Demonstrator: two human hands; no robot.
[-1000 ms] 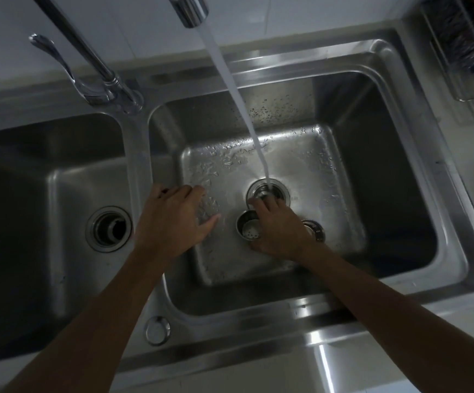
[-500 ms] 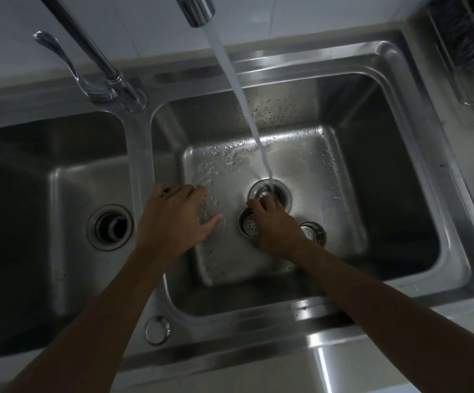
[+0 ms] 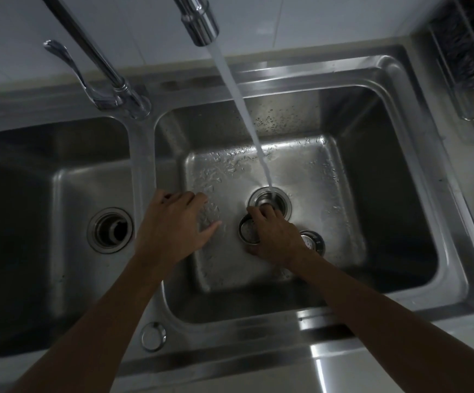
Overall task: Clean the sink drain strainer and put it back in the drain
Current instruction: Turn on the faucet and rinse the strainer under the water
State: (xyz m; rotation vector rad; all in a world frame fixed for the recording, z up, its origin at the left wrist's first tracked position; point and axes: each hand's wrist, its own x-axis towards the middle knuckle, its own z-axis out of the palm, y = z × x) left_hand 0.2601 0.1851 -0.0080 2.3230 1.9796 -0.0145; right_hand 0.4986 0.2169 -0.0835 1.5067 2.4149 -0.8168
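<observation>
A round metal strainer basket with a perforated bottom lies on the floor of the right sink basin. My right hand covers its right half and grips it, just below the open drain. Water from the tap falls straight into that drain. A second round metal piece, a stopper-like cap, lies to the right of my wrist. My left hand hovers flat over the basin's left wall, fingers spread, holding nothing.
The left basin has its own drain. The tap lever stands behind the divider. A wire rack sits on the counter at the back right. A small round cap sits on the front rim.
My right hand has slid slightly left and toward the drain with the strainer basket. The left hand has stayed where it was.
</observation>
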